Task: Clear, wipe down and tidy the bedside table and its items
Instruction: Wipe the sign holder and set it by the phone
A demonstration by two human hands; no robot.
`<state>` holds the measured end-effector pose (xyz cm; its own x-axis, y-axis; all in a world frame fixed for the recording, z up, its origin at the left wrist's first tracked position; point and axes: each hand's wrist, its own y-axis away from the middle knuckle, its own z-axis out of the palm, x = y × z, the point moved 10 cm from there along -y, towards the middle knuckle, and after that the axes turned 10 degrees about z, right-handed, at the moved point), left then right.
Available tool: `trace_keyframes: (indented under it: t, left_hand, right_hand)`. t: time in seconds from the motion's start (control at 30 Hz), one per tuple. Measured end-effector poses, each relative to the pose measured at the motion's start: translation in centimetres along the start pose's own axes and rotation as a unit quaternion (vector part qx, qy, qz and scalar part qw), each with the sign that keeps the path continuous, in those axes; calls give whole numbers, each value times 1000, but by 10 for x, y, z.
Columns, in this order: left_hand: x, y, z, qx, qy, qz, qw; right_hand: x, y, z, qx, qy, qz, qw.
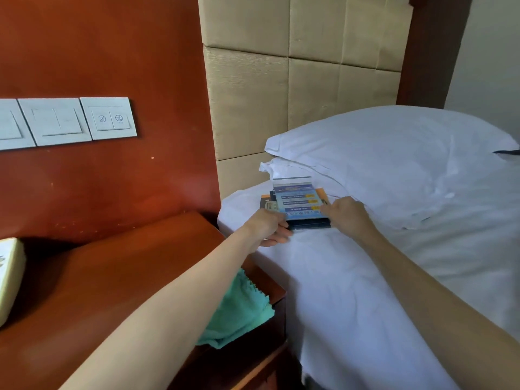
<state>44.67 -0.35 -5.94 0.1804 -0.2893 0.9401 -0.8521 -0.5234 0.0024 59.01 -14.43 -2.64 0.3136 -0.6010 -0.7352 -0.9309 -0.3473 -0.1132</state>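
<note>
Beside the white bed [351, 291], the table [118, 277] looks cleared, and both my left hand [267, 225] and right hand [347, 213] hold the card stack [298, 202], cloth [239, 311] waiting.

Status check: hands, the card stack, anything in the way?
Left hand and right hand grip card stack on bed. Green cloth on bedside table. Nothing blocking.

The table [98, 277] filled the lower left of the frame, a cloth [239, 311] on its right edge. Right of it lay the bed [365, 305], cards [295, 201] before the pillow [394, 153]. Switches [64, 122] sat upper left.
</note>
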Motion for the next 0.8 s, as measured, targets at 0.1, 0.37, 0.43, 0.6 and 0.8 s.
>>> trace_keyframes:
  t: [0.1, 0.37, 0.43, 0.6, 0.8]
  left_hand:
    - [5, -2, 2, 22, 39, 9, 999]
    - [14, 15, -16, 48, 92, 45, 994]
    - [17, 25, -29, 54, 94, 72, 992]
    - [16, 62, -74, 87, 84, 128, 984]
    - [11, 119, -136, 111, 89, 179, 974]
  right_hand:
    - [7, 0, 6, -43, -121, 53, 990]
    - [-13, 27, 6, -85, -288, 38, 953]
    - [-25, 38, 10, -100, -329, 23, 939]
    - [-62, 73, 32, -135, -385, -10, 913]
    - [-105, 118, 71, -208, -451, -29, 868]
